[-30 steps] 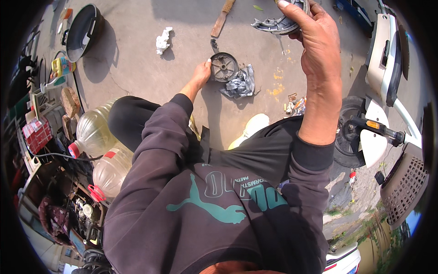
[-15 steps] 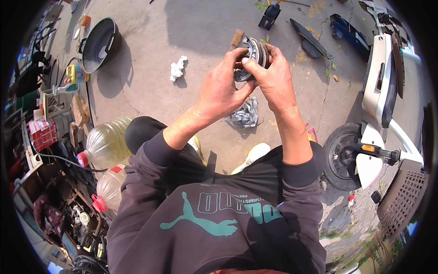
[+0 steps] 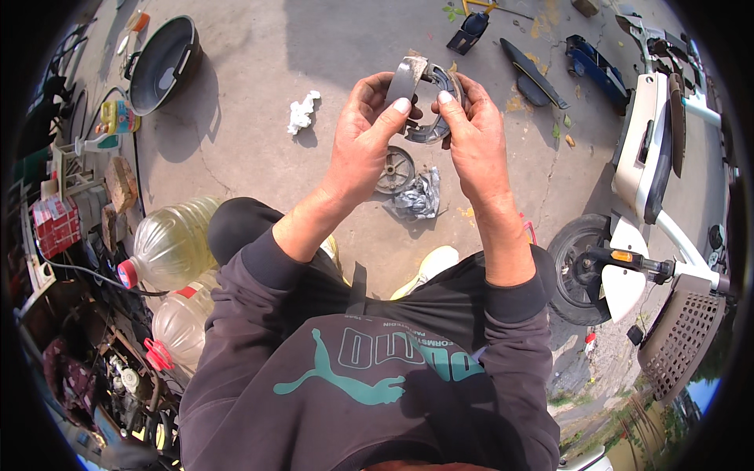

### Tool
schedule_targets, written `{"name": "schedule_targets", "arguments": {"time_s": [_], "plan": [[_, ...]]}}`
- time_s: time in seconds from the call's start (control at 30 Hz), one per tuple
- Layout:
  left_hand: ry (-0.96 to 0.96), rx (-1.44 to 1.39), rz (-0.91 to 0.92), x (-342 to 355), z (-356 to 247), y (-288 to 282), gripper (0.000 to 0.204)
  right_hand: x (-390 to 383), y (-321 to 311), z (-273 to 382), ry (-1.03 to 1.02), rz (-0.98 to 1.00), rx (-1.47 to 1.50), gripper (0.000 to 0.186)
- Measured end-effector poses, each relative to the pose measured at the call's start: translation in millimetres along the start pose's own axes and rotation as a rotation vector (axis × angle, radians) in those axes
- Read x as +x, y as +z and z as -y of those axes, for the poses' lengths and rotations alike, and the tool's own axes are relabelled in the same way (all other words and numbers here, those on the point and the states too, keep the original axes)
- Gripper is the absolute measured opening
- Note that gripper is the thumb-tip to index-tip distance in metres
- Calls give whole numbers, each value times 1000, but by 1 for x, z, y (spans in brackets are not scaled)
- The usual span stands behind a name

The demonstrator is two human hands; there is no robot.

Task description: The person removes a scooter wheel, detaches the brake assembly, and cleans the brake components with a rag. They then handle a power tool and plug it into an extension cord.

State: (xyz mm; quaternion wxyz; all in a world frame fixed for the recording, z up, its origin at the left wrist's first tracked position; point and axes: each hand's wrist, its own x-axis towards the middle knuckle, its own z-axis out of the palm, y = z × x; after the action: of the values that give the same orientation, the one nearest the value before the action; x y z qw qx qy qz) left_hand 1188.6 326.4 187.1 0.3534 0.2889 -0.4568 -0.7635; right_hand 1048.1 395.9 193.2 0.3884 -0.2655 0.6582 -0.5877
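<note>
Head view: your left grip [image 3: 363, 132] is closed on one curved shoe [image 3: 405, 81], your right grip [image 3: 477, 129] on a second shoe [image 3: 442, 79] — side by side above the ground [image 3: 243, 118], roughly ringed. Whether the two touch, you cannot tell. Below your hands lies the spoked wheel [image 3: 399, 167], beside crumpled silver wrap [image 3: 420, 198]. Leftward is a white wad [image 3: 302, 113] — then the basin [image 3: 159, 61], near the ground's left edge.

Grey concrete floor [image 3: 251, 161] carrying a round grey spoked metal wheel [image 3: 398, 168], crumpled silvery sheeting [image 3: 421, 195], crumpled white paper [image 3: 301, 115] and a round black basin [image 3: 154, 67].
</note>
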Motion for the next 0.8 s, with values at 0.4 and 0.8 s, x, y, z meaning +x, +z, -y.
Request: {"name": "schedule_targets", "arguments": {"time_s": [0.4, 0.8], "plan": [[-261, -111, -63, 5, -5, -2, 44, -5, 5, 2, -203, -130, -397, 39], [-249, -156, -127, 7, 8, 3, 38, -12, 17, -5, -415, -263, -551, 32]]}}
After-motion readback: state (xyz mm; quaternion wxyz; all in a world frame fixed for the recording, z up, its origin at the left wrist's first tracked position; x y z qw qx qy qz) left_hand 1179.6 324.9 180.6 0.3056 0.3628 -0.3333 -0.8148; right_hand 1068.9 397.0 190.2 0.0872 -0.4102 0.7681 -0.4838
